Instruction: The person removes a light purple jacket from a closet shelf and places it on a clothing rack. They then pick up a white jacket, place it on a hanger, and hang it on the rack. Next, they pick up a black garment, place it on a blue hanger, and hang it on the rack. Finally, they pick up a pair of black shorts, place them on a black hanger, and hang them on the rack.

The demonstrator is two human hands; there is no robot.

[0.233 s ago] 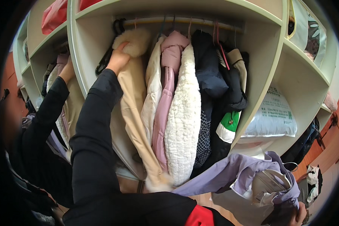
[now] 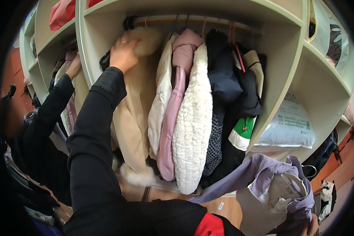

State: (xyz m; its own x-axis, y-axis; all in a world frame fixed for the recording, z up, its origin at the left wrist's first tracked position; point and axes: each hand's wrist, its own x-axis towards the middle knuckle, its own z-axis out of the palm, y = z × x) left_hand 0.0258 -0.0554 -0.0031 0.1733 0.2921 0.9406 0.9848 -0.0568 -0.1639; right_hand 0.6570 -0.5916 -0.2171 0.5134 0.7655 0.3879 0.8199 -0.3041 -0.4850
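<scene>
Right hand fingers spread, pressing fluffy collar of beige coat hanging on rail, just under fingertips. Looks soft, bulky, light; best gripped at shoulder by hanger. Left hand grip unclear, beside fingers' far left compartment.

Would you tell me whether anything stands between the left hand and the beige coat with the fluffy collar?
Nothing visible does. The left hand lies directly on the fluffy cream collar of the beige coat. The white quilted jacket hangs beside the coat on its right, not between them.
</scene>
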